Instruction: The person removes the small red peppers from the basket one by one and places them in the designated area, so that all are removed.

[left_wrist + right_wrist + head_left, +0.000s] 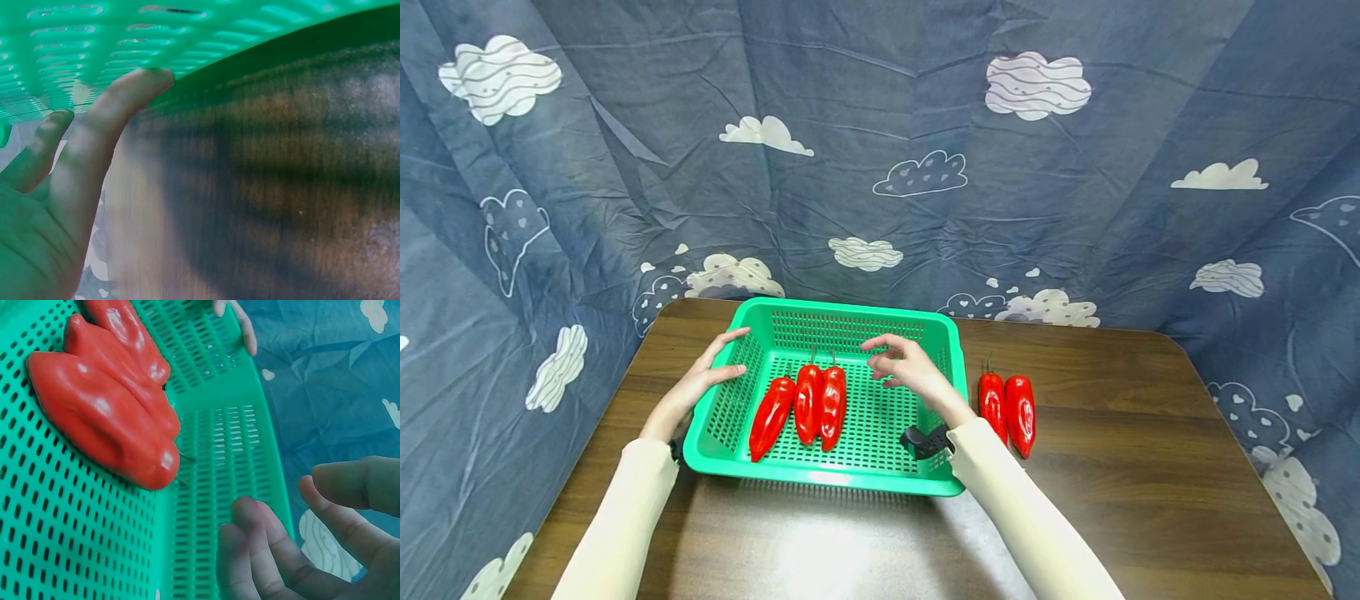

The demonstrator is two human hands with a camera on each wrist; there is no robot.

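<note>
My left hand point(697, 383) lies at the left rim of a green plastic basket point(820, 477), its fingers extended against that side. In the left wrist view, two fingers point(94, 144) show close against the slotted wall. My right hand point(908, 368) hovers over the right part of the basket with loosely bent fingers and nothing between them. Three glossy red peppers lie inside: a left one point(771, 419), a middle one point(808, 404) and a right one point(832, 408). Their stems point toward the back wall.
Two more red peppers lie on the brown wooden table point(1120, 433) right of the basket: one point(991, 400) partly behind the right sleeve, another point(1020, 414) beside it. A blue cloud-patterned curtain point(925, 233) hangs behind the table and along its sides.
</note>
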